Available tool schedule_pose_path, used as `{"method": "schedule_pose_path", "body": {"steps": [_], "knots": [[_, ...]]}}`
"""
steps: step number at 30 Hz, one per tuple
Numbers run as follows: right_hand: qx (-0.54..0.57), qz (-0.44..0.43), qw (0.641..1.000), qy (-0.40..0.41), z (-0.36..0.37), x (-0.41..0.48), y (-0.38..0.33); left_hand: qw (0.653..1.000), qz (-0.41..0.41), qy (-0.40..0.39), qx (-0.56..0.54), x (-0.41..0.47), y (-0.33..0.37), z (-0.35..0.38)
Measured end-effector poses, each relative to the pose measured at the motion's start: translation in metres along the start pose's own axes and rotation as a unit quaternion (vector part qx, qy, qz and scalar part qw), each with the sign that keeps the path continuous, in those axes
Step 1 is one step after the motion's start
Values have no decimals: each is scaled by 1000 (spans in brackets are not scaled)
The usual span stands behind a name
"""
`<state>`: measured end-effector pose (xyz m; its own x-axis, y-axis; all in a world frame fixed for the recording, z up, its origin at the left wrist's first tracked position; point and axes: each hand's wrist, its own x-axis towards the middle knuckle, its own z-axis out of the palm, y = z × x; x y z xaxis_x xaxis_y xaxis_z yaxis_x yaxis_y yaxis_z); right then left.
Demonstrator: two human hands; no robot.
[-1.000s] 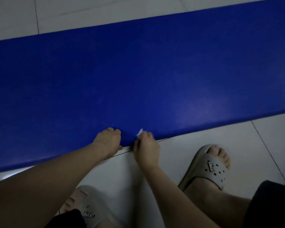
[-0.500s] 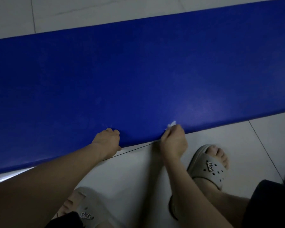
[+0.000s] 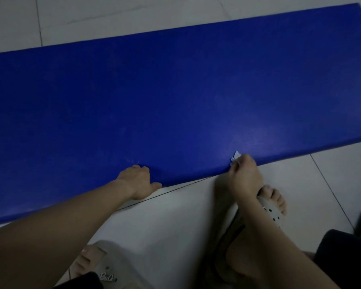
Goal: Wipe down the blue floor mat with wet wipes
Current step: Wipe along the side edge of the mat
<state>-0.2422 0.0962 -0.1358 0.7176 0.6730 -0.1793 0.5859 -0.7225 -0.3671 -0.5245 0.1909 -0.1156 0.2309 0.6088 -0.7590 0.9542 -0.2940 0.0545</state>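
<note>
Pinching the wet wipe in my right hand on the blue mat's near edge; left hand grips that edge alongside. Mat's length extends rightward, nearer the right hand.

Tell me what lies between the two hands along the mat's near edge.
Head view: only bare blue mat edge between the left hand, gripping it, and the right hand, pinching a white wipe.

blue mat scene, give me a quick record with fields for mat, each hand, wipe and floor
mat: blue floor mat, flat on the floor
left hand: left hand gripping the mat's near edge
right hand: right hand at the near edge, pinching the wipe
wipe: white wet wipe, mostly hidden in the fingers
floor: pale tiled floor
feet: pale slippers
</note>
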Motion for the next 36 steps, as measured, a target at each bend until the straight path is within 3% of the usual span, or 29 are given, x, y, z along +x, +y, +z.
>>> {"method": "schedule_pose_path", "body": {"steps": [5, 10, 13, 15, 18, 21, 23, 26, 32, 34, 36], "knots": [[39, -24, 997, -56, 36, -53, -44, 1000, -7, 8, 10, -1, 4, 2], [45, -275, 952, -129, 59, -103, -79, 999, -20, 3, 28, 0, 6, -1], [-1, -361, 927, -104, 52, -77, -59, 999, -18, -3, 31, 0, 6, -3], [-24, -319, 946, -59, 37, -49, -36, 1000, -10, -9, 27, -1, 5, -4], [-11, -137, 990, -16, 9, -11, -2, 1000, -2, -9, 22, -1, 5, -3], [12, -12, 1000, 2, 7, -2, -1, 1000, 0, 1, 22, 0, 3, -1], [51, 15, 999, -3, 17, -18, -16, 1000, -1, 4, 25, 0, 3, 1], [87, -37, 994, -61, 38, -61, -42, 1000, -1, 11, 25, -1, 5, 1], [24, -333, 927, -173, 47, -81, -59, 999, -11, 12, 36, -1, 6, -1], [4, -320, 934, -160, 36, -60, -45, 999, -3, 10, 34, -2, 6, -2], [13, -234, 967, -104, 23, -38, -28, 999, 4, 9, 33, -3, 7, -3]]}}
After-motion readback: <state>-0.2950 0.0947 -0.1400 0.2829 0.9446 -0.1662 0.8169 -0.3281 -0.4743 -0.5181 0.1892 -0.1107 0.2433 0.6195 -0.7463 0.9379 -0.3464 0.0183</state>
